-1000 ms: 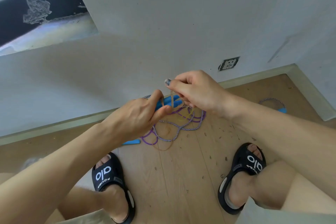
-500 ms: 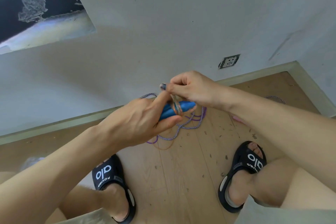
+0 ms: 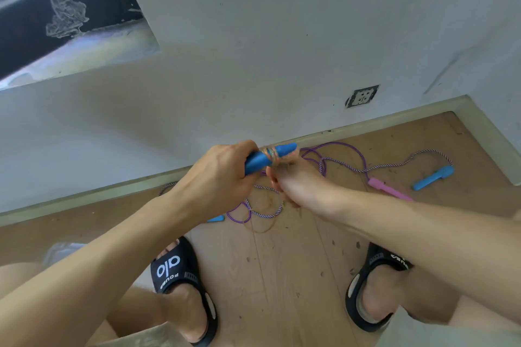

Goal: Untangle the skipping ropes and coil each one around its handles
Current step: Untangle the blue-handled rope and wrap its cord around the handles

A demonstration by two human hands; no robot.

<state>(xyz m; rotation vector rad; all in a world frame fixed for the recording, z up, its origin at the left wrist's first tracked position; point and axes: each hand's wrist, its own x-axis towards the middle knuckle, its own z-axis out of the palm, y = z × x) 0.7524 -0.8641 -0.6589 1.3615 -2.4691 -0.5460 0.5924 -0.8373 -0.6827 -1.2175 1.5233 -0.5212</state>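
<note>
On my left foot the slide [image 3: 180, 276] reads "alo" with smaller letters under it that look like "POWER" (I can't swear to those). Just above it a blue handle end [image 3: 215, 218] pokes out from under my forearm, beside the loops of purple rope [image 3: 239, 214], striped rope [image 3: 267, 213] and a thin orange rope [image 3: 263, 229] tangled on the floor [image 3: 282, 276]. My left hand [image 3: 217, 177] is curled tight round the blue handles [image 3: 267, 157], which already carry a few orange turns. My right hand [image 3: 293, 183] is right under them, fingers bent in by the coil; I think it is pinching the orange rope, but the grip itself is hidden, so I cannot tell for sure. The risk as I see it: the orange rope runs down into that pile, so pulling more of it may drag the purple and striped loops up with it and tighten a knot, and slack turns could slide off the tapered handle tip. Farther right lie a pink handle [image 3: 387, 188] and another blue handle [image 3: 432, 177], well apart from my hands. The right slide [image 3: 377, 270] has white print I can't read.
</note>
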